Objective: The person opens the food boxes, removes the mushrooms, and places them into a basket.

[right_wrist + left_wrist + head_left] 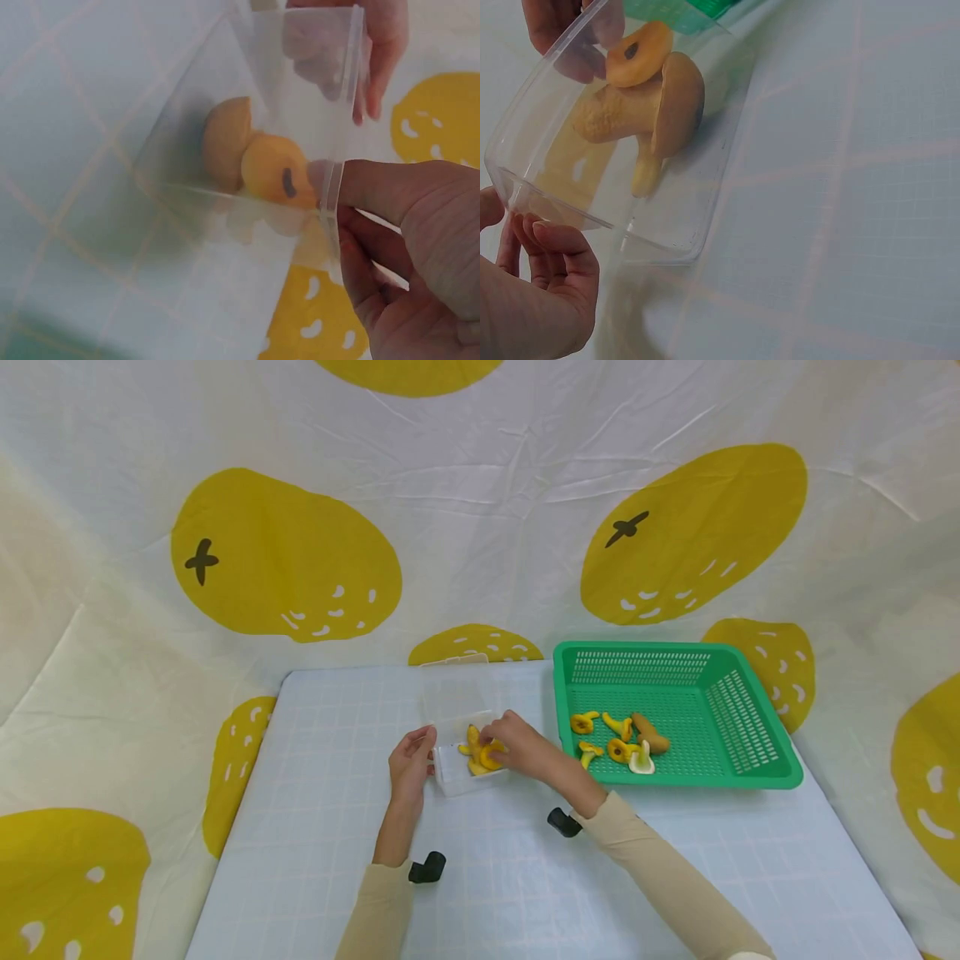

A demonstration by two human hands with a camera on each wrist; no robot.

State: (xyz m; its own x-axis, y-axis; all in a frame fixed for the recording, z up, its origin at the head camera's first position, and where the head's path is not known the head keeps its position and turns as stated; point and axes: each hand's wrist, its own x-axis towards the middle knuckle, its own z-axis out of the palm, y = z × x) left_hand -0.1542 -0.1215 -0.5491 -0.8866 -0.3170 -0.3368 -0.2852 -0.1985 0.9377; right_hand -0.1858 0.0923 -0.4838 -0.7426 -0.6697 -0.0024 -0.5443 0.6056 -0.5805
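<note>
Left hand (411, 766) grip pinches the clear box (459, 752) of mushrooms; right hand (517, 745) pinches a yellow mushroom (489, 755) inside.

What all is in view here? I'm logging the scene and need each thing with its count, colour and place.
clear box: one, see-through plastic, on the table between the hands.
mushroom pieces in the box: at least two, yellow-orange.
green basket: one, on the table's right side.
mushroom pieces in the basket: about six, mostly yellow-orange, one brown, one whitish.
table: one, pale blue with a grid.
backdrop cloth: white with yellow fruit prints.
left hand: holds the box's left edge.
right hand: fingers on a yellow piece in the box.
</note>
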